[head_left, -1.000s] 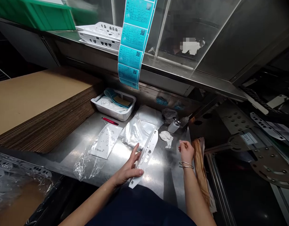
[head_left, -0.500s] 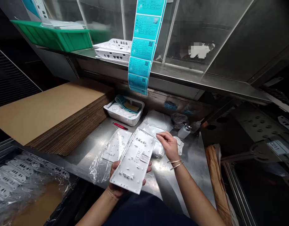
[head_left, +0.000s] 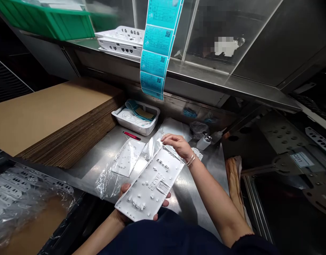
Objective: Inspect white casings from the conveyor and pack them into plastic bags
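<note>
My left hand (head_left: 121,212) is wrapped round the lower part of a white plastic cover (head_left: 149,191), thumb on one edge and fingertips showing at the opposite edge. The cover is tilted, with its side of small pegs and ribs facing me. At its far end is my right hand (head_left: 178,146), fingers bent together near the upper corner. What the fingertips grip, if anything, is too small to make out. Beyond the cover, clear plastic film (head_left: 152,147) lies close to those fingertips. A similar white cover (head_left: 129,157) rests on the bench to the left, partly under clear film.
A stack of cardboard sheets (head_left: 64,117) fills the bench's left. Behind lie a red cutter (head_left: 132,136), a white tray (head_left: 135,128) and a white bottle (head_left: 204,142). A blue label strip (head_left: 156,53) hangs from above. The shelf holds white housings (head_left: 120,44) and a green bin (head_left: 46,23).
My right hand has moved left, from beside the cover's right corner to its far edge. My left hand has brought the cover nearer and tilted it further. The whole view has shifted slightly.
</note>
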`<state>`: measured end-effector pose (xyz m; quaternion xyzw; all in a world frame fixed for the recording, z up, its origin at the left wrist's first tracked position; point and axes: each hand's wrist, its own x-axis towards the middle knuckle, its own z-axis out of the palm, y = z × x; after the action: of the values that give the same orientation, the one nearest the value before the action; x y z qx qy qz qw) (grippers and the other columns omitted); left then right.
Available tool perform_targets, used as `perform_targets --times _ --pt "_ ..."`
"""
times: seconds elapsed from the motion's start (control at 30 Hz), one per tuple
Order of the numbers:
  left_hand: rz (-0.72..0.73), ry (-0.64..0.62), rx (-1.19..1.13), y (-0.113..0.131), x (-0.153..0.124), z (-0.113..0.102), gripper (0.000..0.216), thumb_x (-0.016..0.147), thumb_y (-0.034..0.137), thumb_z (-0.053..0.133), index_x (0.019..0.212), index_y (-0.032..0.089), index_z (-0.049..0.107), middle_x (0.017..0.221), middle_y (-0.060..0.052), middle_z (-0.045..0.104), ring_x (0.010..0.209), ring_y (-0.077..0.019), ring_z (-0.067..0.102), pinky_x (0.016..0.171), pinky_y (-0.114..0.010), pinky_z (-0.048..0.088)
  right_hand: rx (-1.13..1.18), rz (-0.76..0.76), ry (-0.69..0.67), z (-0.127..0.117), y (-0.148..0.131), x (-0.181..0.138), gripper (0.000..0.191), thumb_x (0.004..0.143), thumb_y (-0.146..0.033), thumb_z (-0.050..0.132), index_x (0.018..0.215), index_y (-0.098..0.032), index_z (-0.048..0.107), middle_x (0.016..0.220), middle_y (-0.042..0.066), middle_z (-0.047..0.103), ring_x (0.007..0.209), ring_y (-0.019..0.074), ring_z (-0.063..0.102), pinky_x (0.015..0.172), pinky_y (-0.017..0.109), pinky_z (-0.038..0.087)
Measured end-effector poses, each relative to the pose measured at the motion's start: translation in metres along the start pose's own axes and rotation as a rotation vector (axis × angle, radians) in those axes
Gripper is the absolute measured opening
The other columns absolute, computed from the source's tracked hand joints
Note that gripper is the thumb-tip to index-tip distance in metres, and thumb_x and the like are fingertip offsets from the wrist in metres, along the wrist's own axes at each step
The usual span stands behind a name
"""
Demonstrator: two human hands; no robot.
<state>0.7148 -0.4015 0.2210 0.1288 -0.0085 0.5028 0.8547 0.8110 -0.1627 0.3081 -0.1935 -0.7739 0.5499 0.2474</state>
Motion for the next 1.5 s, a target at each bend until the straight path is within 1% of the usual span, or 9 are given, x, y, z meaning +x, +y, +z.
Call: perform_targets --times 0.13,0.23,0.37,0.6,0.73,0.93,1.07,1.2,1.5 --pt "0.264 0.097 0.083 0.007 -0.027 -0.007 0.113 0.049 0.074 0.059 0.141 0.016 0.031 0.134 -0.019 0.049 0.121 -0.0361 0.047 0.085 -0.042 0.047 -0.513 0.380 0.434 -0.039 0.033 -0.041 0.036 0.083 -0.043 0.052 0.059 -0.017 0.060 0.072 0.007 0.063 0.087 0.0228 0.059 0.079 0.035 0.044" --pt "0.593 0.280 0.157 0.018 -0.041 -0.006 0.100 0.063 0.088 0.029 0.144 0.031 0.021 0.141 -0.015 0.044 0.130 -0.0372 0.037 0.083 -0.048 0.046 -0.742 0.450 0.486 -0.055 0.052 -0.077 0.024 0.075 -0.026 0.059 0.054 -0.015 0.059 0.084 0.016 0.064 0.107 0.0336 0.051 0.090 0.044 0.035" --pt "0.763 0.390 0.215 0.033 -0.034 0.011 0.088 0.072 0.083 0.010 0.145 0.035 0.017 0.145 -0.013 0.038 0.129 -0.0378 0.038 0.078 -0.047 0.047 -0.868 0.393 0.349 -0.028 0.067 -0.084 0.033 0.078 -0.030 0.057 0.106 -0.015 0.064 0.108 0.014 0.062 0.097 0.0261 0.058 0.084 0.037 0.040" --pt "0.711 0.286 0.211 0.037 -0.017 0.018 0.094 0.070 0.084 0.011 0.144 0.025 0.020 0.144 -0.016 0.038 0.132 -0.0352 0.035 0.082 -0.044 0.042 -0.889 0.445 0.205 0.046 0.095 -0.035 0.042 0.075 -0.045 0.059 0.103 -0.015 0.065 0.093 0.011 0.064 0.089 0.0259 0.059 0.073 0.034 0.042" --pt "0.671 0.285 0.229 0.036 -0.018 0.015 0.102 0.067 0.085 0.012 0.142 0.018 0.025 0.142 -0.019 0.039 0.132 -0.0336 0.035 0.083 -0.043 0.039 -0.485 0.486 0.161 0.040 0.105 -0.021 0.019 0.066 -0.036 0.064 0.064 -0.017 0.060 0.070 0.006 0.062 0.073 0.0227 0.059 0.062 0.032 0.044" --pt "0.643 0.227 0.238 0.037 -0.014 0.009 0.099 0.069 0.084 0.015 0.143 0.020 0.024 0.143 -0.018 0.040 0.132 -0.0338 0.034 0.085 -0.044 0.037 0.246 0.488 0.475 0.016 0.101 -0.023 0.046 0.053 -0.037 0.077 0.089 -0.019 0.054 0.083 0.008 0.068 0.074 0.0217 0.064 0.066 0.035 0.052" --pt "0.634 0.035 0.174 0.042 -0.008 -0.011 0.102 0.066 0.080 0.035 0.145 0.019 0.017 0.146 -0.024 0.031 0.135 -0.0410 0.025 0.088 -0.049 0.037 -0.268 0.180 0.509 0.026 0.084 -0.041 0.058 0.070 -0.039 0.065 0.123 -0.019 0.051 0.119 0.015 0.058 0.106 0.0275 0.056 0.082 0.044 0.049" --pt "0.650 -0.104 0.066 0.047 -0.004 -0.024 0.095 0.070 0.071 0.041 0.147 0.025 0.012 0.153 -0.018 0.016 0.138 -0.0437 0.010 0.098 -0.061 0.028 -0.775 -0.088 0.453 0.040 0.068 -0.069 0.035 0.086 -0.028 0.043 0.114 -0.022 0.063 0.119 0.012 0.057 0.112 0.0241 0.052 0.095 0.042 0.040" --pt "0.733 -0.113 -0.126 0.054 -0.002 -0.021 0.084 0.076 0.067 0.045 0.147 0.037 0.010 0.157 -0.003 0.007 0.136 -0.0483 0.000 0.096 -0.074 0.021 -1.114 0.493 0.777 -0.087 0.109 -0.119 0.035 0.086 -0.025 0.039 0.101 -0.012 0.069 0.098 0.013 0.063 0.089 0.0227 0.056 0.079 0.031 0.040"
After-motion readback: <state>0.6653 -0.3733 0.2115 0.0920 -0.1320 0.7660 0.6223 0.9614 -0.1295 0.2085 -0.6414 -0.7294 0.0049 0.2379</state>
